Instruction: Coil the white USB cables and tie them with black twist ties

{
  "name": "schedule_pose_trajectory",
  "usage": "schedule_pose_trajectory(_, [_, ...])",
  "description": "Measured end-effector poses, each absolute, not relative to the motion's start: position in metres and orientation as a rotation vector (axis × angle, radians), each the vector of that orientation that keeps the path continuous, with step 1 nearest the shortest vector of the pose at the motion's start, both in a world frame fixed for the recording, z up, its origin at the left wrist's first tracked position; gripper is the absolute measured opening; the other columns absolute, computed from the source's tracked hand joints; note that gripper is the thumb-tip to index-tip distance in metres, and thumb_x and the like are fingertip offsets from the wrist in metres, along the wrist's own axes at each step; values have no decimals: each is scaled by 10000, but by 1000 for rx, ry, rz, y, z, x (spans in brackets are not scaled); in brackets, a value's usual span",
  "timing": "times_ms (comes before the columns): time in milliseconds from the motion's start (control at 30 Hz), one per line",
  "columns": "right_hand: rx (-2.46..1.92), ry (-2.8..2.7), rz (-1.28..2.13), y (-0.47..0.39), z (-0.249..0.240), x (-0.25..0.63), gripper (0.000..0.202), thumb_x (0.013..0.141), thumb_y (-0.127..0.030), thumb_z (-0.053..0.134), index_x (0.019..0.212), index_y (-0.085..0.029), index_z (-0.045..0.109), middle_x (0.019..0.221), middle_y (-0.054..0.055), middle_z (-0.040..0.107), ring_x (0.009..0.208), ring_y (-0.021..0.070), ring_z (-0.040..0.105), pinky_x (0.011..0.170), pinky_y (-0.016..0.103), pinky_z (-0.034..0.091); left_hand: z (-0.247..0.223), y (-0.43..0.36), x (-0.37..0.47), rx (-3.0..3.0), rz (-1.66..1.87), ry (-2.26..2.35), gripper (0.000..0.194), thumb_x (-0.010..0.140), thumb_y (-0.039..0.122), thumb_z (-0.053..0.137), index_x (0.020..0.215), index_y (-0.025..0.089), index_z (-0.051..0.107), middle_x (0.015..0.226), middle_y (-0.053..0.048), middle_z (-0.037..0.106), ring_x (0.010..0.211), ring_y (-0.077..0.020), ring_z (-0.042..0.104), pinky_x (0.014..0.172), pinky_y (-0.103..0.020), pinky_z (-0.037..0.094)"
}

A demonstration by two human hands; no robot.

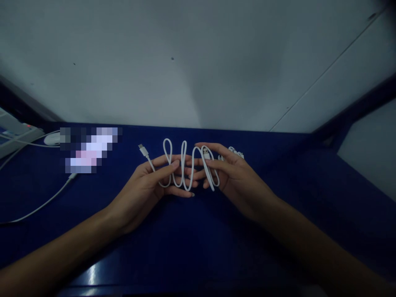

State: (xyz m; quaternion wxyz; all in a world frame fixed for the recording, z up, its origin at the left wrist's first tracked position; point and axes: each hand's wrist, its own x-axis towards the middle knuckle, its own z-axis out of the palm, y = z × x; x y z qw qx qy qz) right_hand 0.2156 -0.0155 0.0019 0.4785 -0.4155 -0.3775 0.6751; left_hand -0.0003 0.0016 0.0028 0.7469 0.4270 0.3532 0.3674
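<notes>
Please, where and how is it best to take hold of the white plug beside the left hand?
Probably by its white housing, behind the metal tip, coming from the picture's left. The plug points up and left, standing clear of the left hand, so that side looks unobstructed.

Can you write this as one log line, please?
left hand: holding white USB cable | right hand: holding cable near USB-A plug | cable: loosely looped | beneath: blue tabletop

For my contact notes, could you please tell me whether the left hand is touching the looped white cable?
Touching. The head view shows the left hand holding the looped white cable, its loops lying across the fingers.
</notes>
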Motion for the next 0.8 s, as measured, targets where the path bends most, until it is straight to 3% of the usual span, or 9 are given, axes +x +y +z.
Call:
schedule_pose_trajectory(233, [-1019, -952, 1620, -15, -4, 217, 205, 1052, -325, 700, 1244, -288, 758, 1166, 57, 805, 848, 176, 777, 722, 309, 634, 3, 1, 1, 926, 802, 778, 288, 1079, 249, 653, 1317, 147, 779, 1252, -196, 817, 1036, -306, 828, 798, -355, 719])
schedule_pose_trajectory(533, [-1086, -917, 1620, -16, -3, 217, 373, 986, -347, 809, 1331, -220, 750, 1098, 84, 817, 881, 191, 771, 843, 353, 647, 2, 2, 0, 945, 812, 789, 279, 1081, 266, 651, 1297, 148, 783, 1275, -194, 808, 1024, -296, 823, 818, -364, 716])
schedule_pose_trajectory(667, [-1133, -913, 1571, -16, -1, 216, 327, 969, -276, 809, 1284, -204, 760, 1190, 106, 804, 952, 219, 778, 848, 373, 641, 3, 2, 0, 936, 825, 811, 255, 1080, 239, 644, 1268, 141, 787, 1244, -190, 816, 973, -271, 824, 808, -362, 717])
schedule_pose_trajectory(800, [-1064, -890, 1607, -18, 0, 215, 215, 991, -314, 784, 1184, -218, 779, 1168, 89, 784, 939, 209, 759, 806, 352, 633, 3, 2, 0, 937, 832, 801, 256, 1078, 247, 650, 1270, 150, 789, 1210, -181, 824, 956, -267, 826, 801, -353, 717])
